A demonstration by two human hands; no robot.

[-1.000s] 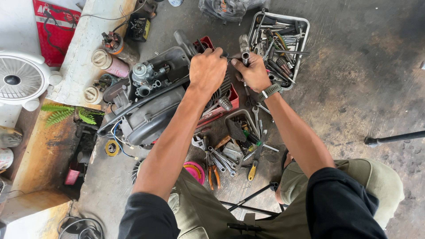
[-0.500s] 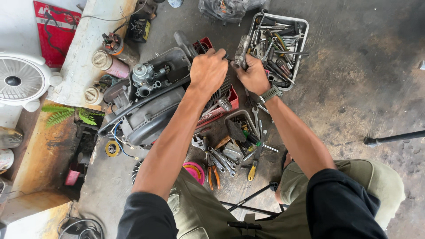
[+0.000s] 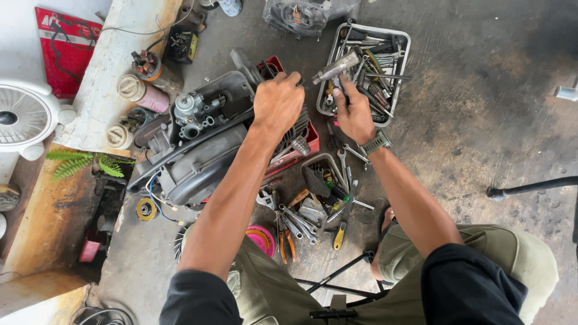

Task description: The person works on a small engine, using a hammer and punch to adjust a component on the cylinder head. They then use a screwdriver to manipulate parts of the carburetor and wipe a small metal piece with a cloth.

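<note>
Fingers of the left hand point(image 3: 278, 102) curl down over the top of the grey, grimy small engine point(image 3: 201, 144) that lies on its side on the concrete floor point(image 3: 481, 120), a closed grip that seems meant to steady it. To the right of the engine, the right hand point(image 3: 355, 114) pinches a short silvery metal cylinder point(image 3: 335, 67), lifted just over the rim of the grey plastic tool tray point(image 3: 402, 66), probably picked from the tools heaped there. Below the engine, loose spanners and pliers point(image 3: 289, 232) lie within reach; to its left stand a white fan point(image 3: 24, 117) and a pink canister point(image 3: 144, 93).
</note>
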